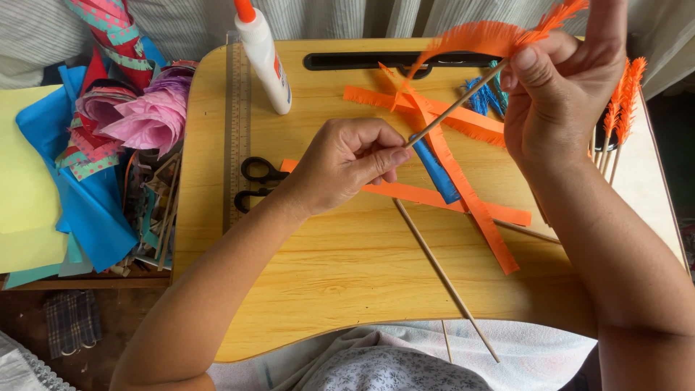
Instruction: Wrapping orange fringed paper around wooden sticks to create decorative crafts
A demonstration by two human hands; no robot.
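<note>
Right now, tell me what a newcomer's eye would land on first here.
The fringed orange paper strip at top centre, pinched by the right hand onto a thin wooden skewer whose lower end the left hand grips. Below them, loose orange paper strips cross the yellow wooden lap table; a white glue bottle stands upper left.

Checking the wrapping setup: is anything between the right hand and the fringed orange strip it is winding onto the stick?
Nothing visible. The right hand already pinches the fringed orange strip against the top of the wooden stick, while the left hand holds the stick's lower end above the yellow board.
</note>
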